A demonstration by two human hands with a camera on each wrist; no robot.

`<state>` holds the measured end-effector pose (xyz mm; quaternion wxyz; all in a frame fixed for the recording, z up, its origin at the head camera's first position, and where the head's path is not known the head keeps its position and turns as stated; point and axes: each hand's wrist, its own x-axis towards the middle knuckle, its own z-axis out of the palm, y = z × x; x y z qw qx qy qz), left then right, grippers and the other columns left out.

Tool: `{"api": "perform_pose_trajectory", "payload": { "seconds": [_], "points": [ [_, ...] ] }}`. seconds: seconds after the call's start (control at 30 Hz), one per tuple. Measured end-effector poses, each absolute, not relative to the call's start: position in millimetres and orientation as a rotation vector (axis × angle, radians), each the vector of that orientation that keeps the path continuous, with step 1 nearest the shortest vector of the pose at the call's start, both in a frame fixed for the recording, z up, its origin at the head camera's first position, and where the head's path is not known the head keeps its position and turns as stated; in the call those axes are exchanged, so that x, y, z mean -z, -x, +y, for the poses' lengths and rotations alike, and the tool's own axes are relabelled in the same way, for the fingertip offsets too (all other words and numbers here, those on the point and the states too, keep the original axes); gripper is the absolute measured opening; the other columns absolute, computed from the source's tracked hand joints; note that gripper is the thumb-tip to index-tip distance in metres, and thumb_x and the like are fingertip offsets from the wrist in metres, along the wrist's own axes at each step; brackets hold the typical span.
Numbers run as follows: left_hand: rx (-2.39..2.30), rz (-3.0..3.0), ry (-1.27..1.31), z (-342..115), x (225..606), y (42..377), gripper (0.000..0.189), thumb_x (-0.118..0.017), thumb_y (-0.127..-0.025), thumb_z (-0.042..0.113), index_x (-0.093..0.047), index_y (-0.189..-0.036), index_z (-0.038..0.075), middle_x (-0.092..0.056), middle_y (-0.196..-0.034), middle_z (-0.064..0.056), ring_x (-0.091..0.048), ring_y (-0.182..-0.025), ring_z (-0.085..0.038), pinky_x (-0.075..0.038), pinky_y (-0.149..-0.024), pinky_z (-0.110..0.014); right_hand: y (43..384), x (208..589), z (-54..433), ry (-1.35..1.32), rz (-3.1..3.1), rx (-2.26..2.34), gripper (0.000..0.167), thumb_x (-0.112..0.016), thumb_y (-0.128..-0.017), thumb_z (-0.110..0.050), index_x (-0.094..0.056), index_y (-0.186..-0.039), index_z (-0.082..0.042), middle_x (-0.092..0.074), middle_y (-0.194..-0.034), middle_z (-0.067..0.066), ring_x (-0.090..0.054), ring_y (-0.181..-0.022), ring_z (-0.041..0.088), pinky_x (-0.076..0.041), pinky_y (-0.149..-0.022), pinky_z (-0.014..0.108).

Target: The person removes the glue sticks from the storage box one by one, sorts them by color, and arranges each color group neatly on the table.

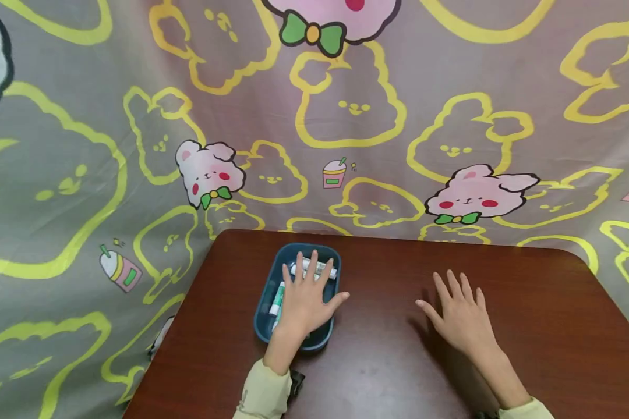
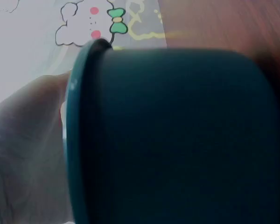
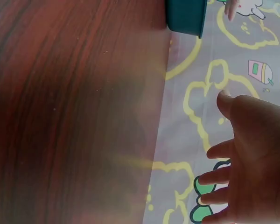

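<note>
Dark blue-teal plastic basin (image 1: pixel 262 319), a rounded rectangle, sits at about 10 o'clock on the reddish-brown wood-grain tabletop (image 1: pixel 377 262). Its far rim lies near the table's 12 o'clock edge; its 9 o'clock side has a strip of wood before the slanting left edge.

Left hand (image 1: pixel 305 299): fingers spread, palm down, over the basin, thumb reaching across the 3 o'clock rim. Contact with the contents: cannot tell. The left wrist view is mostly basin wall.

In the basin: white cylindrical tubes (image 1: pixel 325 271) at 1 o'clock, partly under the fingertips; a green-and-white cylindrical tube (image 1: pixel 276 299) at 9 o'clock, short of the wall.

Right hand (image 1: pixel 461 320): over the table's 3 o'clock half, fingers spread and thumb out, holding nothing, shadow beside it. Well apart from the basin; broad stretch of wood between them for sideways movement. More wood runs to the right edge.

Grey printed cloth (image 1: pixel 272 122) hangs beyond the 12 o'clock edge, bounding the reach there.
</note>
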<state>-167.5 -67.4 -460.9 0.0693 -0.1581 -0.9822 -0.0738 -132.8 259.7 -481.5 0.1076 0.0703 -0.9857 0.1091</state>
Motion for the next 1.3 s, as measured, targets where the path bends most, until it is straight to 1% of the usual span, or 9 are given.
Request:
{"api": "perform_pose_trajectory", "payload": {
  "seconds": [0.17,0.3,0.4,0.47,0.67,0.9,1.03,1.13,1.3],
  "points": [
    [0.433,-2.914,0.413,-86,462,166,0.075,-0.053,-0.101,0.061,-0.039,-0.161,0.018,-0.026,-0.167,-0.020,-0.017,-0.153,-0.050,-0.018,-0.114,-0.073,131,484,260,-0.221,-2.878,-0.303,0.072,-0.065,-0.100,-0.046,-0.047,-0.148,0.004,-0.047,-0.143,0.038,-0.044,-0.130,0.059,-0.036,-0.099,0.074],
    [0.602,-2.835,0.317,-108,464,167,0.065,-0.061,-0.103,0.046,-0.045,-0.156,0.011,-0.035,-0.161,-0.024,-0.023,-0.150,-0.052,-0.025,-0.111,-0.073,130,484,255,-0.250,-2.817,-0.346,0.066,-0.070,-0.099,-0.036,-0.050,-0.143,0.009,-0.057,-0.129,0.039,-0.057,-0.112,0.058,-0.048,-0.086,0.068],
    [0.707,-2.773,0.224,-123,464,169,0.060,-0.064,-0.103,0.037,-0.049,-0.152,0.007,-0.041,-0.156,-0.025,-0.029,-0.147,-0.052,-0.030,-0.109,-0.071,131,483,249,-0.269,-2.784,-0.401,0.063,-0.072,-0.098,-0.030,-0.050,-0.141,0.010,-0.061,-0.121,0.037,-0.062,-0.102,0.055,-0.053,-0.076,0.064],
    [0.780,-2.736,0.156,-132,464,170,0.057,-0.065,-0.103,0.034,-0.051,-0.150,0.005,-0.044,-0.154,-0.025,-0.033,-0.145,-0.049,-0.033,-0.109,-0.069,130,482,245,-0.279,-2.772,-0.434,0.062,-0.073,-0.097,-0.028,-0.050,-0.140,0.010,-0.062,-0.118,0.036,-0.064,-0.098,0.052,-0.054,-0.071,0.062],
    [0.967,-2.689,0.011,-151,466,169,0.051,-0.063,-0.104,0.030,-0.054,-0.145,0.001,-0.048,-0.150,-0.023,-0.043,-0.138,-0.043,-0.039,-0.107,-0.064,129,484,232,-0.324,-2.719,-0.497,0.059,-0.074,-0.097,-0.025,-0.051,-0.139,0.009,-0.064,-0.112,0.032,-0.067,-0.091,0.048,-0.055,-0.064,0.058],
    [1.180,-2.661,-0.019,-163,482,172,0.044,-0.064,-0.104,0.022,-0.056,-0.142,0.001,-0.053,-0.144,-0.022,-0.051,-0.133,-0.040,-0.041,-0.108,-0.059,125,482,219,-0.356,-2.739,-0.516,0.057,-0.074,-0.097,-0.023,-0.052,-0.138,0.008,-0.066,-0.109,0.029,-0.068,-0.083,0.044,-0.054,-0.059,0.053],
    [1.333,-2.618,-0.009,-163,490,173,0.041,-0.064,-0.104,0.017,-0.058,-0.140,-0.001,-0.058,-0.137,-0.022,-0.059,-0.120,-0.038,-0.046,-0.101,-0.056,126,480,212,-0.366,-2.733,-0.511,0.055,-0.074,-0.096,-0.024,-0.054,-0.136,0.009,-0.066,-0.108,0.028,-0.069,-0.082,0.044,-0.054,-0.058,0.053],
    [1.393,-2.601,-0.032,-163,493,174,0.039,-0.064,-0.104,0.015,-0.058,-0.139,0.000,-0.060,-0.134,-0.021,-0.062,-0.110,-0.036,-0.049,-0.094,-0.054,129,478,206,-0.373,-2.731,-0.515,0.054,-0.074,-0.097,-0.025,-0.055,-0.134,0.010,-0.067,-0.108,0.029,-0.069,-0.084,0.044,-0.055,-0.061,0.054],
    [1.479,-2.538,-0.119,-166,497,176,0.034,-0.064,-0.103,0.010,-0.061,-0.136,0.001,-0.063,-0.131,-0.019,-0.066,-0.101,-0.031,-0.052,-0.085,-0.047,134,476,194,-0.392,-2.730,-0.535,0.052,-0.073,-0.098,-0.026,-0.058,-0.131,0.011,-0.068,-0.108,0.027,-0.070,-0.085,0.041,-0.056,-0.066,0.054]
  ]
}}
